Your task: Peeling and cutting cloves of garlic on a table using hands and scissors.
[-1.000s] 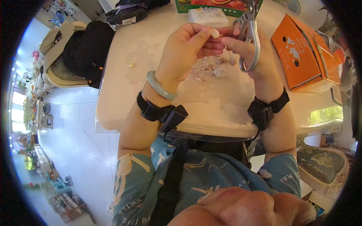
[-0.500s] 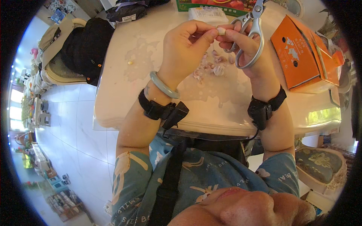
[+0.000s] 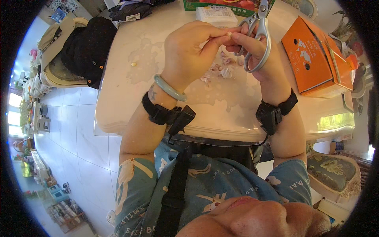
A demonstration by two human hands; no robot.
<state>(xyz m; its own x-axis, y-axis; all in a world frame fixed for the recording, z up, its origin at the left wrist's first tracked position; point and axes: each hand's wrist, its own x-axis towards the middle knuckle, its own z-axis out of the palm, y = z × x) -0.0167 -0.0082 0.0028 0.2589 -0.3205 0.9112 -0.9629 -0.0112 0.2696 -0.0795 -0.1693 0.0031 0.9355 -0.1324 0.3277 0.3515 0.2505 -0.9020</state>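
Observation:
My left hand pinches a small pale garlic clove between thumb and fingertips, above the table. Meeting it there, my right hand has its thumb tip against the clove. A pair of silver-grey scissors hangs on the right hand's fingers, blades pointing away from me. Beneath the hands lies a loose pile of garlic cloves and pinkish skins. One peeled clove sits apart, left of my left hand.
Wet patches mark the pale table. An orange carton stands at the right. Toward the back are a white plastic pack, a green box and a black bag. A chair with dark cloth stands left.
Both hands stay together at the clove, with the left fingers turned further over it. Less of the clove shows now. The scissors have shifted slightly with the right hand.

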